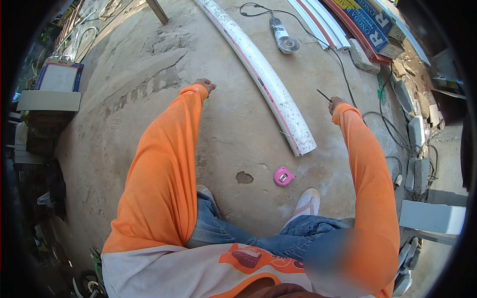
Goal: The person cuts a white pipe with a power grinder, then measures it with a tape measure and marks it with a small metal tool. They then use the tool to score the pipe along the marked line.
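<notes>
My left hand (pixel 205 85) is held out over the concrete floor, left of the long white pipe (pixel 268 82). Its fingers look curled in, and I see nothing in them. In my right hand (pixel 336 104), right of the pipe, is a thin dark pencil-like stick (pixel 324 95) pointing up and to the left. The pipe is scuffed, carries a reddish printed line, and lies diagonally with its near end in front of me. A pink tape measure (pixel 283 176) rests on the floor between that end and my feet.
An angle grinder (pixel 283 36) with its cord lies beyond the pipe. Long panels (pixel 320 22) and blue boxes (pixel 375 27) are stacked at the upper right. Black cables (pixel 385 119) run along stone blocks on the right. A small hole (pixel 244 177) breaks the floor near the tape measure.
</notes>
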Tool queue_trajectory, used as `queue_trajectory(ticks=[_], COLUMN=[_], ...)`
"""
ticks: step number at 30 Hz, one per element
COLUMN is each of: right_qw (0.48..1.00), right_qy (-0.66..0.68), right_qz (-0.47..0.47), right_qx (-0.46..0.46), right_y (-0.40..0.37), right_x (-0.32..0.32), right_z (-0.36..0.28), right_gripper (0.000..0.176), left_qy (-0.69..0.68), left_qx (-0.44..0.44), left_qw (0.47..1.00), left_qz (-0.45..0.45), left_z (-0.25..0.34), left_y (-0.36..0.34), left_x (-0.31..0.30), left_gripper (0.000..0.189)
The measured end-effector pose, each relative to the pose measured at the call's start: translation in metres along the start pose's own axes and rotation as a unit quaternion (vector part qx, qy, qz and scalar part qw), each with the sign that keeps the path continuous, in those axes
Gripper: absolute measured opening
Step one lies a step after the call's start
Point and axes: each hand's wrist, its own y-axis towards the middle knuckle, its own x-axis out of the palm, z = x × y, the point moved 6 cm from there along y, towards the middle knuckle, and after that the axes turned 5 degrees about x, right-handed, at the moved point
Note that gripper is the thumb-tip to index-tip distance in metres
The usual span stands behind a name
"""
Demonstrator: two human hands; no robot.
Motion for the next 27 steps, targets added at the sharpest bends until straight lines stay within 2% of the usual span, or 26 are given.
queue_trajectory(ticks=[1, 2, 3, 5, 11, 12, 14, 18, 21, 23, 27], right_qw=[0.999, 0.999, 0.998, 0.987, 0.999, 0.999, 0.990, 0.996, 0.987, 0.999, 0.999], right_qy=[0.026, 0.027, 0.030, 0.131, 0.008, 0.009, 0.116, 0.063, 0.134, 0.032, -0.002], right_qz=[0.010, -0.037, -0.040, -0.004, -0.035, -0.035, -0.026, -0.036, -0.018, -0.026, -0.032], right_qx=[0.017, 0.029, 0.030, 0.087, 0.006, 0.006, 0.076, 0.042, 0.090, 0.032, 0.003], right_y=[0.000, 0.000, -0.002, -0.004, -0.008, -0.005, -0.001, -0.005, -0.006, -0.003, 0.000], right_x=[-0.002, 0.000, 0.000, -0.005, -0.004, -0.001, 0.005, 0.000, -0.006, -0.005, -0.002], right_z=[0.002, 0.003, 0.002, 0.009, -0.005, -0.004, 0.006, 0.000, 0.004, -0.003, -0.007], right_gripper=[0.026, 0.027, 0.027, 0.027, 0.026, 0.026, 0.024, 0.022, 0.023, 0.024, 0.025], left_qy=[-0.001, 0.001, -0.012, -0.023, 0.000, -0.004, -0.006, -0.009, -0.013, -0.014, -0.017], left_qx=[-0.008, -0.006, -0.004, -0.003, -0.011, -0.012, -0.013, -0.024, -0.017, -0.006, -0.007], left_qw=[1.000, 1.000, 1.000, 0.999, 1.000, 1.000, 1.000, 1.000, 1.000, 1.000, 1.000], left_qz=[0.001, -0.003, 0.014, 0.029, -0.007, -0.010, -0.013, -0.011, 0.007, 0.025, 0.019], left_z=[0.003, 0.007, 0.008, 0.007, -0.005, -0.006, -0.005, -0.004, 0.005, 0.012, 0.019], left_y=[-0.003, -0.007, -0.012, -0.015, -0.005, -0.005, -0.007, -0.010, -0.017, -0.021, -0.025], left_x=[0.000, 0.000, -0.002, -0.003, 0.002, 0.003, 0.003, 0.002, 0.000, -0.002, -0.003], left_gripper=[0.048, 0.048, 0.048, 0.047, 0.048, 0.048, 0.048, 0.048, 0.048, 0.048, 0.049])
